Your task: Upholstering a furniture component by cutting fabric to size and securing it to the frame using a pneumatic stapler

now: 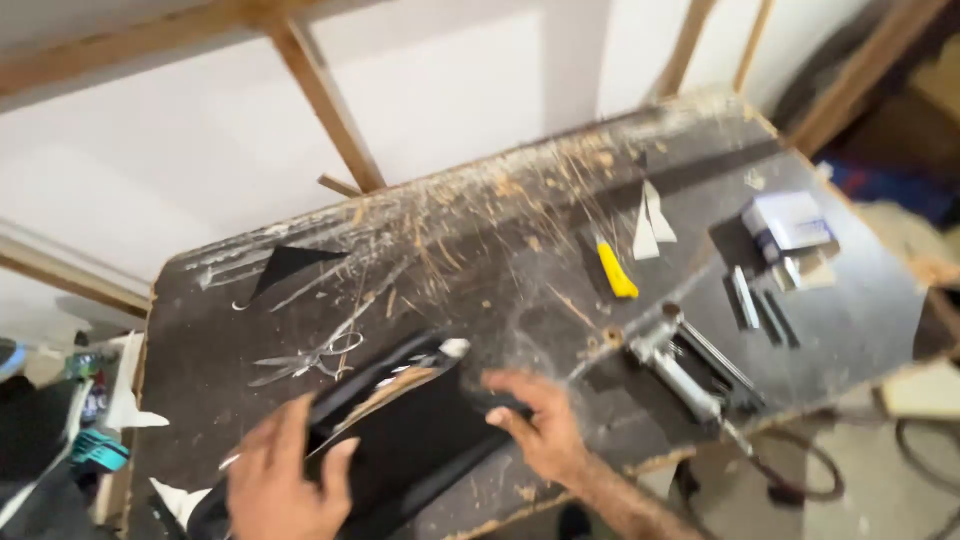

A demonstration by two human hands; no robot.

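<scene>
Beside the hands [290, 480], scissors [305, 360] and yellow knife [615, 272].

Panel [420, 440]: on the counter [500, 270], near edge, between the two hands.
Scissors [305, 360]: just behind the panel, left.
Knife [617, 270]: behind the right hand [540, 420], mid-counter.
Stapler [690, 365]: right of the right hand.
Box [790, 225]: far right, behind the stapler.
Left hand [285, 475]: on the panel's left end.

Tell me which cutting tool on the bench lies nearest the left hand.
The scissors, lying open just beyond the left hand beside the black panel. The yellow utility knife lies much farther right, past the right hand.
</scene>
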